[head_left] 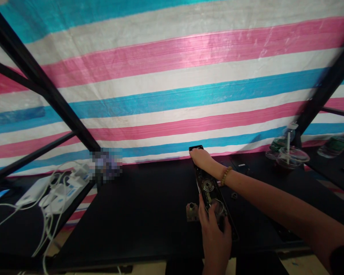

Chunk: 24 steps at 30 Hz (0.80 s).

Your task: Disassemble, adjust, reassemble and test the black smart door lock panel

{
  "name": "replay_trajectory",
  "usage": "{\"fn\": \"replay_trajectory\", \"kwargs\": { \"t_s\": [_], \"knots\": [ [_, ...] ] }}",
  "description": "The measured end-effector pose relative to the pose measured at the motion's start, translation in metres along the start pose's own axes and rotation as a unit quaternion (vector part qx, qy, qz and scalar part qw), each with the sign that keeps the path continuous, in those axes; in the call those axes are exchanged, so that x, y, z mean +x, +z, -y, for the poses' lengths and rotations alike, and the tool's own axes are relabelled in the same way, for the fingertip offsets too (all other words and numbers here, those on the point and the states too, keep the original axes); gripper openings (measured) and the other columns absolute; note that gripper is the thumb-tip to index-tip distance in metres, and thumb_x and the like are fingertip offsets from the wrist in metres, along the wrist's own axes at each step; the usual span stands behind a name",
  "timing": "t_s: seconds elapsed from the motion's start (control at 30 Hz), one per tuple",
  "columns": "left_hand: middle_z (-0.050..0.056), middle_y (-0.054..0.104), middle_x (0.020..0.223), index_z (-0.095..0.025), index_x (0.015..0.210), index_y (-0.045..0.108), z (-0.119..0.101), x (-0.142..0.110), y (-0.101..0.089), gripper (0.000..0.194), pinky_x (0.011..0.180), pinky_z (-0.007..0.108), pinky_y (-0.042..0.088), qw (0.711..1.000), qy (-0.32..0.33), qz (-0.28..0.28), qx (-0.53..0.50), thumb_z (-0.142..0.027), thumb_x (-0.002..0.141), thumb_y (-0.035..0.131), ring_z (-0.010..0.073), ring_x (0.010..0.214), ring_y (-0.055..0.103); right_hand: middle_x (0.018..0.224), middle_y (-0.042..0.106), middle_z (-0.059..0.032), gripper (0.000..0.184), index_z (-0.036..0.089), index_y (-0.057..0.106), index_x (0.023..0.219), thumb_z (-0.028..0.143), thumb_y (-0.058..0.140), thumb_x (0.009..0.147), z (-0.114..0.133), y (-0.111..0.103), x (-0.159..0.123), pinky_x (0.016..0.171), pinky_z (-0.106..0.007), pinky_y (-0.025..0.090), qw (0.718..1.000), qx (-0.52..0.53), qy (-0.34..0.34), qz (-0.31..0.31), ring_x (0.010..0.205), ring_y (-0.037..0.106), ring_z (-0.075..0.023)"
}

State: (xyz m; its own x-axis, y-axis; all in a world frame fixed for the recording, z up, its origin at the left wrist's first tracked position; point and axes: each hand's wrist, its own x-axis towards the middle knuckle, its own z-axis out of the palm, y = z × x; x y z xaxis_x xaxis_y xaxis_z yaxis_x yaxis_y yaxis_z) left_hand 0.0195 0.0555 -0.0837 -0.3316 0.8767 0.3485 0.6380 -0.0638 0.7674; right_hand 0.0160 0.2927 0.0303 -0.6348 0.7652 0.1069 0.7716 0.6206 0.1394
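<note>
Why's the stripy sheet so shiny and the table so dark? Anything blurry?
Head view: light glares off the striped sheet; the black table reflects little; the left hand looks slightly soft; a blocky patch hides detail.

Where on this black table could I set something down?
The widest bare stretch of table lies between the metal plate and the table's left edge. It's crowded around the long black device, where left hand and right hand are, and at right by the plastic cup.
</note>
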Motion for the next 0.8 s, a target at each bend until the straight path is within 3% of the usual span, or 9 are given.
{"fn": "replay_trajectory", "kwargs": {
  "t_s": [0.43,0.6,0.8],
  "knots": [
    [0.009,0.019,0.165,-0.023,0.122,0.061,0.002,0.001,0.000,0.043,0.118,0.051,0.033,1.000,-0.007,0.025,-0.003,-0.007,0.083,0.056,0.0307,0.149,0.027,0.105,0.070,-0.0229,0.022,0.006,0.072,0.100,0.006,0.052,0.089,-0.008,-0.004,-0.002,0.085,-0.036,0.053,0.999,-0.009,-0.035,0.000,0.096,0.071,-0.0288],
    [0.009,0.017,0.166,-0.024,0.122,0.061,0.000,0.002,0.000,0.043,0.119,0.052,0.031,0.999,-0.017,0.030,-0.007,-0.007,0.083,0.056,0.0304,0.151,0.024,0.111,0.068,-0.0205,0.025,0.009,0.071,0.104,0.008,0.049,0.092,-0.012,-0.002,-0.004,0.088,-0.033,0.050,0.999,0.007,-0.043,-0.002,0.101,0.068,-0.0262],
    [0.009,0.016,0.166,-0.023,0.123,0.061,-0.001,0.002,0.000,0.044,0.118,0.051,0.031,0.999,-0.016,0.032,-0.006,-0.007,0.082,0.056,0.0310,0.150,0.026,0.112,0.068,-0.0169,0.026,0.011,0.069,0.106,0.016,0.044,0.097,-0.019,0.002,-0.001,0.080,-0.028,0.049,0.999,0.043,-0.011,0.003,0.096,0.068,-0.0226]
  ]
}}
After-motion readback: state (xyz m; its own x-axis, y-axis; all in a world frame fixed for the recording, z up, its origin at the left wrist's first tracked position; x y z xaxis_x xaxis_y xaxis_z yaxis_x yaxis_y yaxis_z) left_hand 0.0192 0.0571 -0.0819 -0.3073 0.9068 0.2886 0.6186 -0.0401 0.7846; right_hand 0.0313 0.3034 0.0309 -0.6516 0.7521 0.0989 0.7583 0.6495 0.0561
